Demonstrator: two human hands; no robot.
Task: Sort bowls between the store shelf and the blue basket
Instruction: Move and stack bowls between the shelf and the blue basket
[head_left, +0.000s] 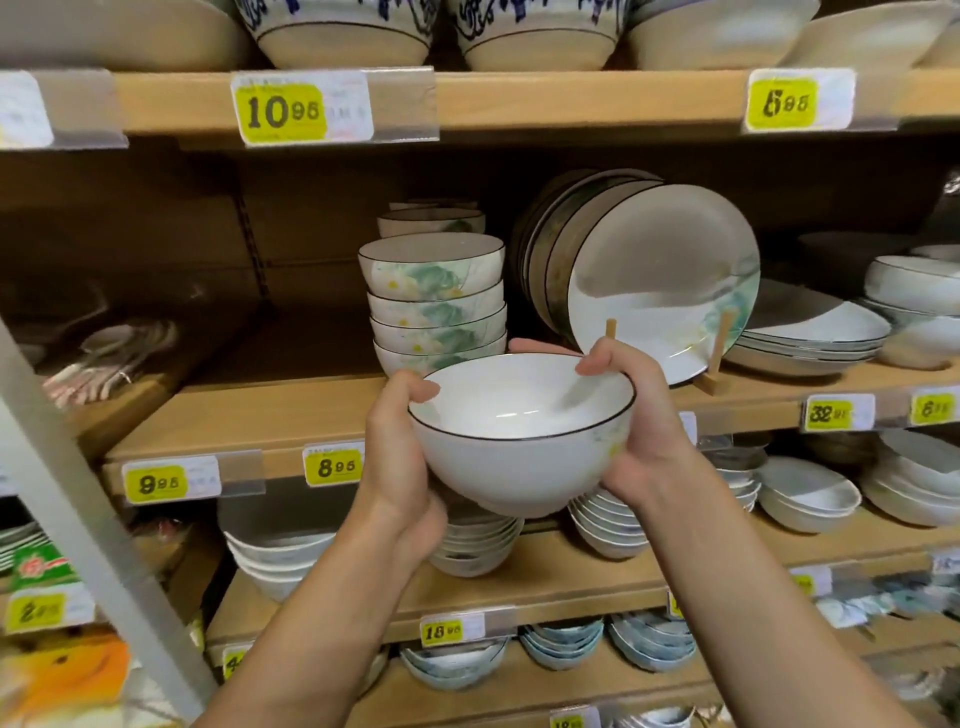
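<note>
Bowl (519, 431) up in the air: white, dark rim, a smear of green and yellow on its right flank, held about level in front of the middle shelf (260, 410) and touching nothing but skin. Left hand (400, 457) wraps the left wall, thumb hooked over the rim. Right hand (641, 431) mirrors it on the other side, thumb on the rim, fingers curled round the back. Two-handed grip, looks sound. The blue basket is out of view, so which way this bowl is headed I can't say.

Now the danger. Just behind the bowl stands the stack (436, 306) of matching bowls, tall, with the top one looking a touch tilted. If this bowl goes on top, a lopsided landing could tip the pile or chip a rim, because glaze slides on glaze. The right hand's fingers sit just beside the plate (660, 280) propped on its wooden stand (714, 358). A careless swing to the right would knock it off its pegs, and more plates lean behind it. And if one hand lets go early, a thumb on a slick wall may not hold, with the lower bowls (478, 545) right underneath.
</note>
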